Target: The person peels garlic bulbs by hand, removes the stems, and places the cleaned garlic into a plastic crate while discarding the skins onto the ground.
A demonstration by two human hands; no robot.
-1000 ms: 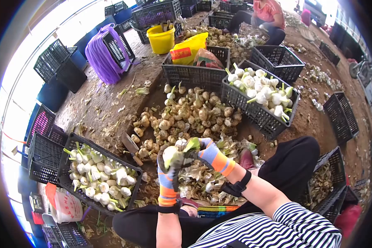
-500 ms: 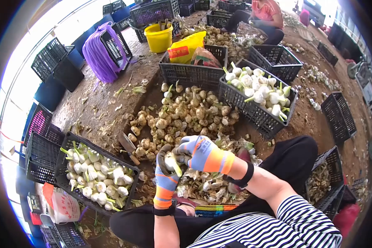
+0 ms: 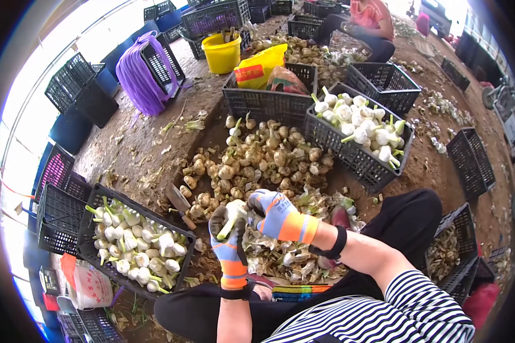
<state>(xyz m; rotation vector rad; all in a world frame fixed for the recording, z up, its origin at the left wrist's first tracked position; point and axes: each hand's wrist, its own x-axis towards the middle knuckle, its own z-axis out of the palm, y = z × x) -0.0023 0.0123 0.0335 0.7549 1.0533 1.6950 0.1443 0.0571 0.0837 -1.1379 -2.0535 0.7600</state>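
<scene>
Orange-and-blue knit gloves on both hands. Left hand (image 3: 229, 243): closed around a garlic bulb (image 3: 235, 210), held just above the lap with its green stem (image 3: 225, 229) running down across the palm. Right hand (image 3: 277, 216): fingers curled, laid against the bulb's upper right side; whether they pinch skin or only press cannot be told. Below and right of the hands, on the earth floor (image 3: 137, 143): a heap of loose husks and trimmings (image 3: 280, 257), spread against the person's black trouser legs. Beyond the hands: a mound of unpeeled, soil-brown bulbs (image 3: 257, 157), with a flat blade (image 3: 178, 200) lying at its left edge. Left of the person: a black crate (image 3: 97, 197) holding white cleaned bulbs (image 3: 137, 251) with short green stalks. Right of the mound: a second black crate (image 3: 349, 157), likewise loaded with white bulbs (image 3: 360, 126). Behind: a yellow bag (image 3: 260, 66), a yellow bucket (image 3: 223, 54), purple netting (image 3: 134, 74), further black crates, and another person (image 3: 369, 20) seated at a separate heap. Progress, as judged: two crates well stocked with cleaned bulbs, one bulb in hand, and a large brown mound left to work through.
</scene>
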